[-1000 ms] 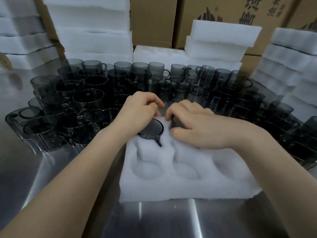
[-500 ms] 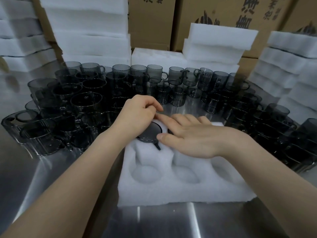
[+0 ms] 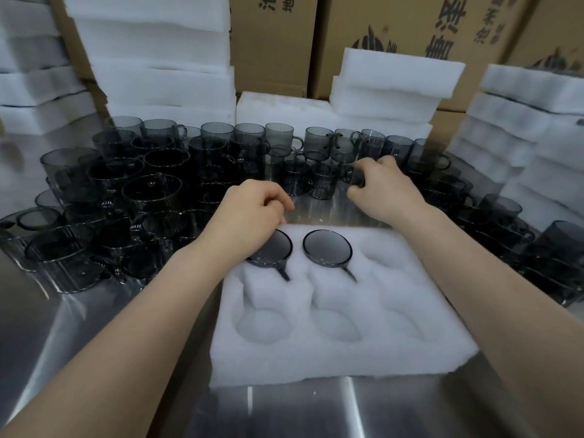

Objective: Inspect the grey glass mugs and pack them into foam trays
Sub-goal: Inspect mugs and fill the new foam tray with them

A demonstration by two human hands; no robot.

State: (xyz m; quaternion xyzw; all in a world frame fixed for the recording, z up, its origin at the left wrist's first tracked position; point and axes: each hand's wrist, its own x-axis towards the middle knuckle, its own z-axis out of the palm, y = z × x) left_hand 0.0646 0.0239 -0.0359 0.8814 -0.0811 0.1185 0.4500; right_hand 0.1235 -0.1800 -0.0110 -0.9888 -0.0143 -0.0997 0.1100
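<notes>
Two mugs are in the foam tray now, the left mug and the middle mug, both in the far row with handles pointing back at me. The other four pockets are empty. My left hand sits over the left one, fingers loosely curled with nothing in them that I can see. My right hand is out among the loose mugs on the table, fingers and thumb either side of the next mug; can't tell if the grip has closed. Thin glass is slick and chips easily, and they're packed tight, so I'd take it by the body and lift straight up.
</notes>
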